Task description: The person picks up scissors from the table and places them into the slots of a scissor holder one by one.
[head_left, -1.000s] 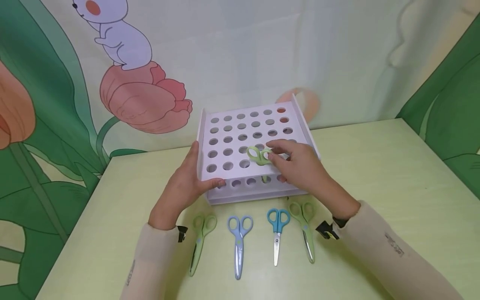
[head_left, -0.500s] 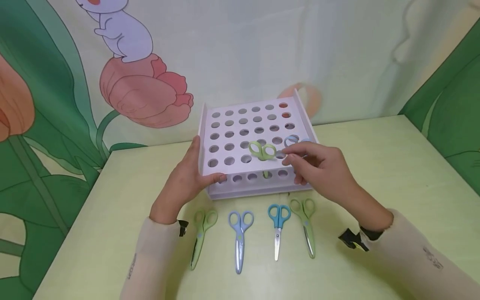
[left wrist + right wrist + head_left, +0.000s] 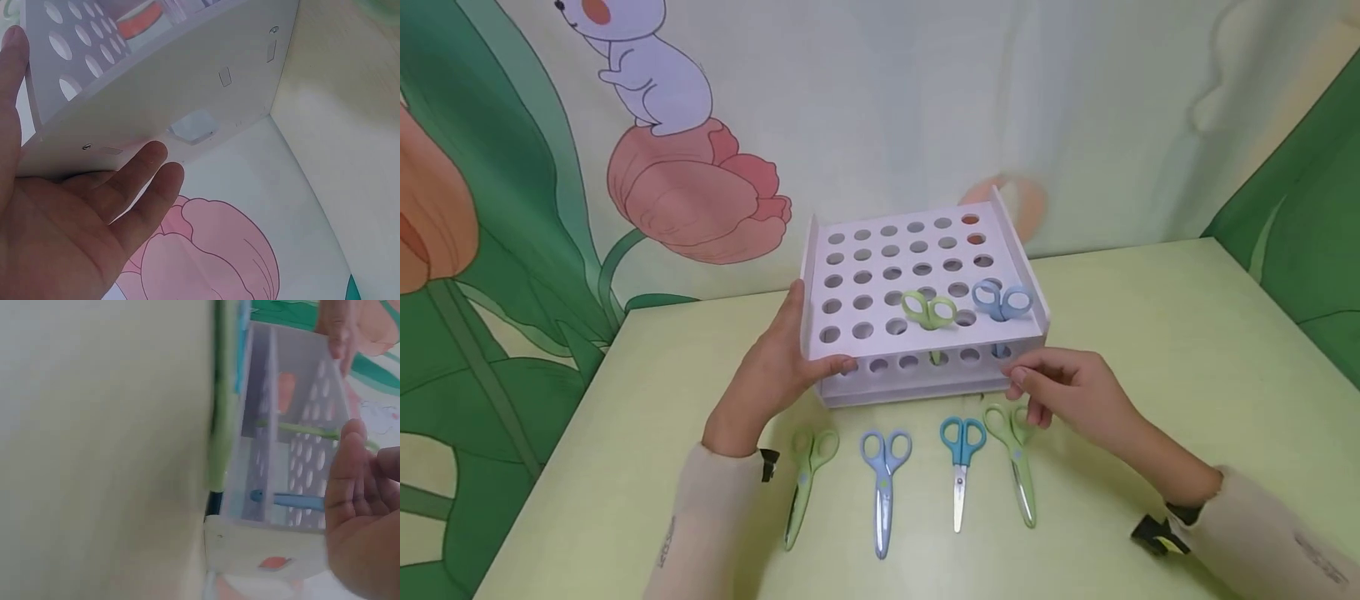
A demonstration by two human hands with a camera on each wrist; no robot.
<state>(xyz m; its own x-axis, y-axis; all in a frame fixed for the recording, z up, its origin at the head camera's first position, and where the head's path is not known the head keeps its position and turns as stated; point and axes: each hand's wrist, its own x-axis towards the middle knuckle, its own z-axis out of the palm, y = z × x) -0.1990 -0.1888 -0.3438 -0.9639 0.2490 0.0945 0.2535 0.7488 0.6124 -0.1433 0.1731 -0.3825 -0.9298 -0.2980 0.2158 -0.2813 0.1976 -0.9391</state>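
Note:
A white rack (image 3: 848, 292) with round holes stands on the table. My left hand (image 3: 756, 375) holds its left front corner, thumb over the front edge and fingers along the outer side panel (image 3: 150, 106). Green scissors (image 3: 931, 320) and light blue scissors (image 3: 1000, 312) hang upright through front-row holes, handles above the top; their lower parts also show in the right wrist view. My right hand (image 3: 1071, 385) hovers off the rack's front right corner, fingers loosely bent and holding nothing. Its fingers overlap the handle of other green scissors (image 3: 1020, 467) on the table.
Teal scissors (image 3: 958, 454), periwinkle scissors (image 3: 883, 483) and another green pair (image 3: 805, 475) lie in a row before the rack, tips toward me. A printed curtain (image 3: 887, 108) hangs behind the table (image 3: 1120, 333).
My right hand has let go of the green scissors in the rack and moved right and toward me, uncovering the light blue pair. My left hand keeps its hold.

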